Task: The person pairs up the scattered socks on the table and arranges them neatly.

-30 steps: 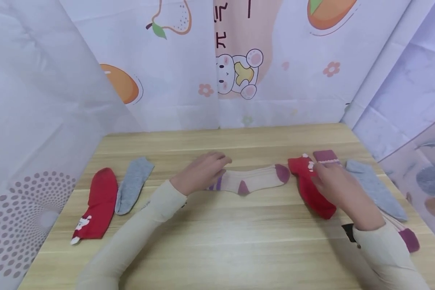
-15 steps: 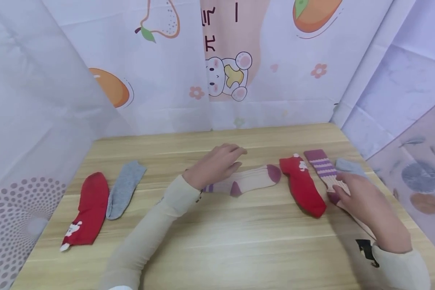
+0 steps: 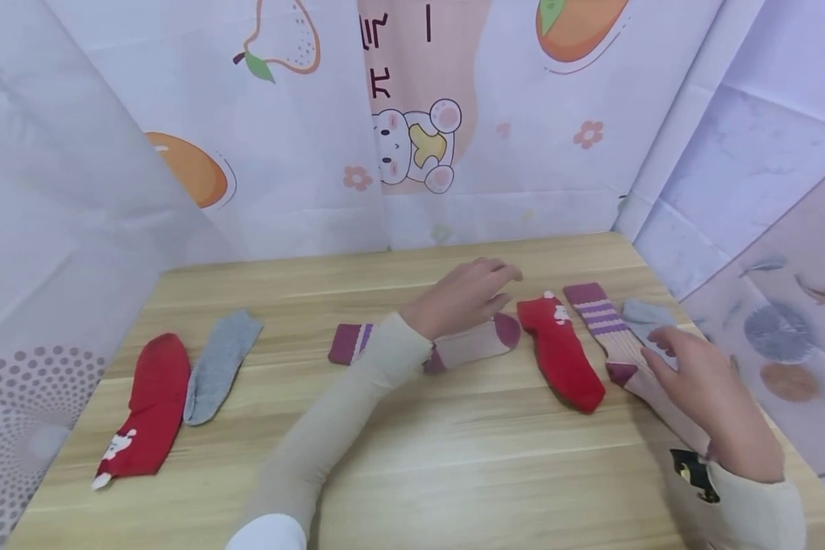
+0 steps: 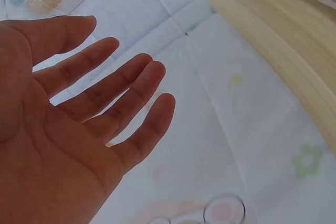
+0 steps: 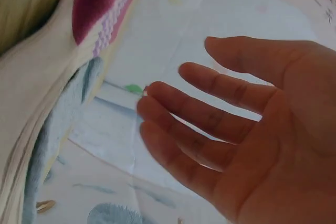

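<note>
My left hand hovers over a cream sock with purple toe and stripes, hiding part of it. In the left wrist view its fingers are spread and relaxed, holding nothing. A red sock with a white animal figure lies just right of that hand. My right hand is above a second cream-and-purple sock, and a grey sock is partly hidden behind it. The right wrist view shows loosely bent fingers, with nothing between them.
Another red sock and a grey sock lie side by side at the table's left. The wooden table is bordered at the back by a printed curtain and at the right by another patterned cloth.
My left hand has moved right across the middle cream sock toward the red one. My right hand has moved right, away from the red sock. The head view has turned slightly right.
</note>
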Demonstrator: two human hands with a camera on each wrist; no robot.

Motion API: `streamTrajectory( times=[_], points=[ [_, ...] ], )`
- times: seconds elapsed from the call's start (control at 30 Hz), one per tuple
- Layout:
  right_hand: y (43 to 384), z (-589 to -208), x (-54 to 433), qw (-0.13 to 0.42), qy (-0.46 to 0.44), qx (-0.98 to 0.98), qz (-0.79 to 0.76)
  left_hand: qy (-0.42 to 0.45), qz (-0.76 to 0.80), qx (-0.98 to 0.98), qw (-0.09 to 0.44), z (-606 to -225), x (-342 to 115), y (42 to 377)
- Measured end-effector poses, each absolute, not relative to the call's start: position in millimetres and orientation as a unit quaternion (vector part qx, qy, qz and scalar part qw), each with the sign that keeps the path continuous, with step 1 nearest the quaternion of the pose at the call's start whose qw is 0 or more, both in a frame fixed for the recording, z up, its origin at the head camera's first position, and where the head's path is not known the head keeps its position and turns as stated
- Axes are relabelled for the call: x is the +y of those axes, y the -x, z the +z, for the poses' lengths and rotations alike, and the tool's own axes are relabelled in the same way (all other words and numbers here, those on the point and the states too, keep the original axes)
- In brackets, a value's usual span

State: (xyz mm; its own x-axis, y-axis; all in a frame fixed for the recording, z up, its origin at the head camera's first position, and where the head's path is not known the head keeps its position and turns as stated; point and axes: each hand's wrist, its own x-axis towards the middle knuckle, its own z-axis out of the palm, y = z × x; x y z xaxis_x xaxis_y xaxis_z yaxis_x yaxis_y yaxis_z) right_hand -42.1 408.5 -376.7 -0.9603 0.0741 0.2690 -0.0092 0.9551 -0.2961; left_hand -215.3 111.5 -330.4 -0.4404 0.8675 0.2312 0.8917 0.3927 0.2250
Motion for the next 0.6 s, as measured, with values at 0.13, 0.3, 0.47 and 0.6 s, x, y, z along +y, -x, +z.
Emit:
streamTrajectory(
  times=[0.13, 0.3, 0.47, 0.6],
  points=[
    [37, -378, 415, 0.126, 0.036, -0.978, 0.163, 0.526, -0.144, -0.838, 0.015, -328, 139, 220],
    [31, -382, 425, 0.099, 0.044, -0.979, 0.172, 0.525, -0.11, -0.844, -0.012, -332, 173, 224],
    [33, -386, 428, 0.072, 0.027, -0.98, 0.182, 0.528, -0.092, -0.844, -0.017, -340, 195, 226],
    [27, -382, 434, 0.017, 0.047, -0.98, 0.19, 0.535, -0.071, -0.841, -0.026, -346, 223, 224]
  ],
)
